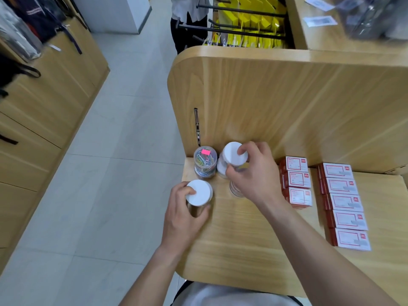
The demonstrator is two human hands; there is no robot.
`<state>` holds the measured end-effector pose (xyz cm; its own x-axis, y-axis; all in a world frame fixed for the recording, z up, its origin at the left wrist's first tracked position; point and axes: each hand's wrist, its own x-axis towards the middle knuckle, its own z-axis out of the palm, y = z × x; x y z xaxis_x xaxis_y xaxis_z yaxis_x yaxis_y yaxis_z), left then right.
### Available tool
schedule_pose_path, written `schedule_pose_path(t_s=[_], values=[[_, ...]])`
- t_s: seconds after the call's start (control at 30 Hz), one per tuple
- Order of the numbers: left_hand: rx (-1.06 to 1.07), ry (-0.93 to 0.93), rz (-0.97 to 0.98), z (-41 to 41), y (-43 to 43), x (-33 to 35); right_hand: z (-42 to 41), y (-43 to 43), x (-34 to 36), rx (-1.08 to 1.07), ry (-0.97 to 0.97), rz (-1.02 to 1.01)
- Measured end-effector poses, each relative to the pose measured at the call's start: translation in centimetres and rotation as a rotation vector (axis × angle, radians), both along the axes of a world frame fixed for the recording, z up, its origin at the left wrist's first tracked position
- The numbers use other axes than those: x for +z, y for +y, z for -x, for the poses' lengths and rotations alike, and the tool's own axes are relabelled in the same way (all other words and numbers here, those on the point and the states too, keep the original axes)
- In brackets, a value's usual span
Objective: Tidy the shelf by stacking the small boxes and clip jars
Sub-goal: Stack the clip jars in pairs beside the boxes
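My left hand (185,215) grips a clear clip jar with a white lid (198,192) near the shelf's left edge. Held in my right hand (254,173), a second white-lidded jar (231,153) tilts just above the shelf, over another clear jar (235,191) partly hidden by that hand. A jar of coloured paper clips with a pink tag (204,162) stands stacked at the back left corner. Red-and-white small boxes lie in two rows: a short row (297,182) and a longer row (344,204) to the right.
The wooden shelf (242,239) ends at a rounded edge on the left, with tiled floor (110,173) below. A curved wooden back panel (287,102) rises behind the jars. Another person (187,21) stands farther back by hooks with yellow packs (254,29).
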<state>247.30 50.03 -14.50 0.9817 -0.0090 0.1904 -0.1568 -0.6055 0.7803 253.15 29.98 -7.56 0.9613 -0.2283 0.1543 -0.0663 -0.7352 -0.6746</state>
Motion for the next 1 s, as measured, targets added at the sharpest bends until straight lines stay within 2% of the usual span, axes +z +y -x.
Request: schedule_pose_path(t_s=[0.2,0.4,0.53,0.7,0.87,1.0], values=[[-0.015,0.02,-0.045,-0.1,0.4,-0.3,-0.3,0.4,-0.4,0.053,0.152,0.056],[-0.011,0.031,-0.046,-0.3,0.3,-0.6,3.6,-1.8,0.1,0.014,-0.055,0.161],[-0.019,0.036,-0.018,-0.3,0.0,-0.6,5.1,-1.1,-1.8,0.104,0.144,0.104],[-0.013,0.044,-0.03,-0.2,-0.1,-0.3,4.6,-0.5,-2.8,0.079,0.128,0.09],[-0.156,0.047,-0.047,-0.2,-1.6,-0.3,8.4,-2.9,-2.4,0.117,0.092,0.2],[-0.257,-0.005,-0.014,-1.0,-4.2,0.2,12.8,-3.9,-2.8,0.148,0.111,0.164]])
